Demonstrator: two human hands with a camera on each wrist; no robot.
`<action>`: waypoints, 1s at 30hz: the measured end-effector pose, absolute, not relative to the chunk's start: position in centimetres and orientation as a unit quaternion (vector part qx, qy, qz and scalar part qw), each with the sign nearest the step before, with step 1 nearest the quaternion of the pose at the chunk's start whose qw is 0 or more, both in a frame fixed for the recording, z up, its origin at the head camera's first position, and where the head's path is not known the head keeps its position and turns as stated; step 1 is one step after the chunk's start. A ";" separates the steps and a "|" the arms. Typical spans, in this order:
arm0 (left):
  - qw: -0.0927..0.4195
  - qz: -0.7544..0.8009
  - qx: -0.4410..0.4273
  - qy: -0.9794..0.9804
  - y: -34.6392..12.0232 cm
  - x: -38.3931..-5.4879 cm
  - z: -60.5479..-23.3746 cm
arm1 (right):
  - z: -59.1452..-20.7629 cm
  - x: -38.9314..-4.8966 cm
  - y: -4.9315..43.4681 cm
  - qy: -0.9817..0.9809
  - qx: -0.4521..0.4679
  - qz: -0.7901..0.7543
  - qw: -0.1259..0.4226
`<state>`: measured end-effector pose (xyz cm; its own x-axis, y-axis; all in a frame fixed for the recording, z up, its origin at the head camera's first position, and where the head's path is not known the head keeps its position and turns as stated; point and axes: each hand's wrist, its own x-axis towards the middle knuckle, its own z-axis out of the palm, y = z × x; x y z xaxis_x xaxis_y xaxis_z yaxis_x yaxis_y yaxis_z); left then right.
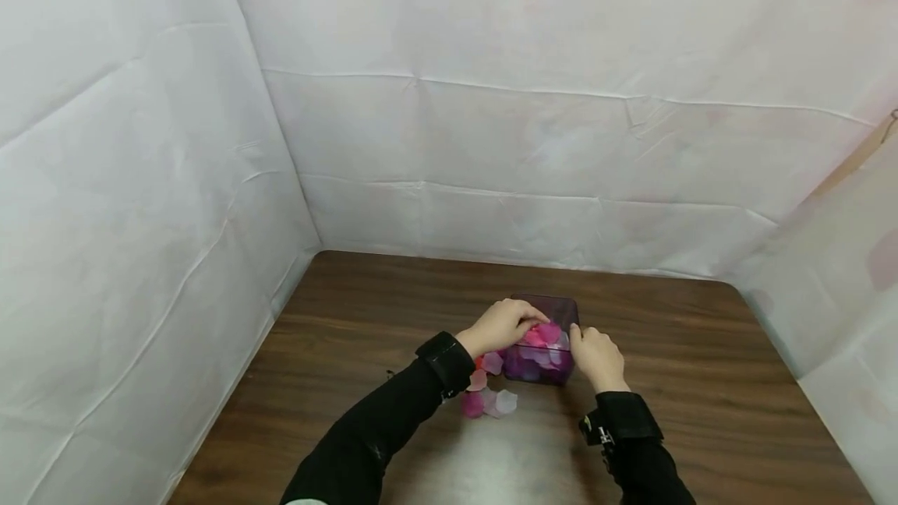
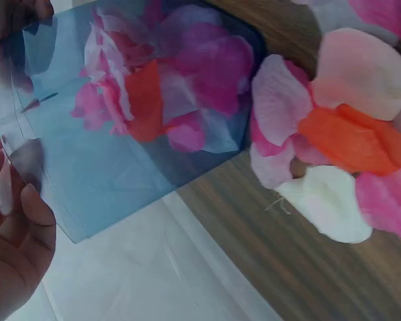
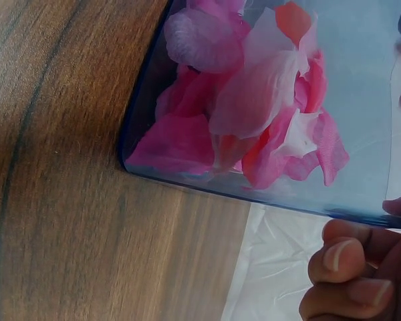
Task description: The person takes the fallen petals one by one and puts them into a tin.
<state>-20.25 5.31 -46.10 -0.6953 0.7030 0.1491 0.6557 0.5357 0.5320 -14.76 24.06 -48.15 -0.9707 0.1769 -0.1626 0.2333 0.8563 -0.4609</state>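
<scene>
A see-through purple plastic box stands on the table, partly filled with pink, white and orange-red artificial flower petals. My left hand reaches over the box's left rim. In the left wrist view, a pale petal is pinched in the curled fingers of that left hand. My right hand grips the box's right wall at the rim. Its curled fingers show outside the wall in the right wrist view, with the thumb by the rim.
Loose petals in pink, white and orange lie on the wooden table, left of the box and nearer to me. White cloth walls rise behind the table and at both sides.
</scene>
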 end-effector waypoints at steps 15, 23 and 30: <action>-0.058 0.352 0.340 0.870 1.7 -19.8 -46.1 | -48.3 -14.4 23.9 0.963 0.103 -0.245 0.045; -0.028 0.274 0.283 0.919 -0.6 -21.2 -51.5 | -48.0 -14.4 24.2 0.962 0.105 -0.249 0.049; 0.046 0.196 0.246 0.948 -1.5 -21.3 -55.1 | -48.3 -14.3 23.9 0.961 0.110 -0.251 0.046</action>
